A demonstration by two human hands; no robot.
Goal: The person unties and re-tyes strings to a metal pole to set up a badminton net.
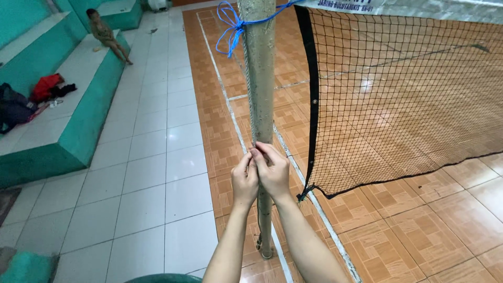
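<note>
— Where are the two hands?

— Both are up against the net post [260, 78], about halfway down it. The left hand [244, 181] and right hand [273, 173] press together, fingers curled tight and pinching the pale cord [251, 99] that runs down the left side of the post.

— So neither is open?

— No, both are closed on that cord, fingertips meeting right at the post.

— And the net?

— The black badminton net [398, 94] hangs to the right of the post, its lower corner just beside the right wrist. A blue string [230, 26] is knotted round the post near the top.

— What's underfoot?

— An orange patterned court floor [419, 225] with white lines, then white tiles [152, 173] to the left. Beyond them are green steps [78, 126] with a red bag [46, 86] lying on them, and a person [105, 34] sits farther back.
</note>
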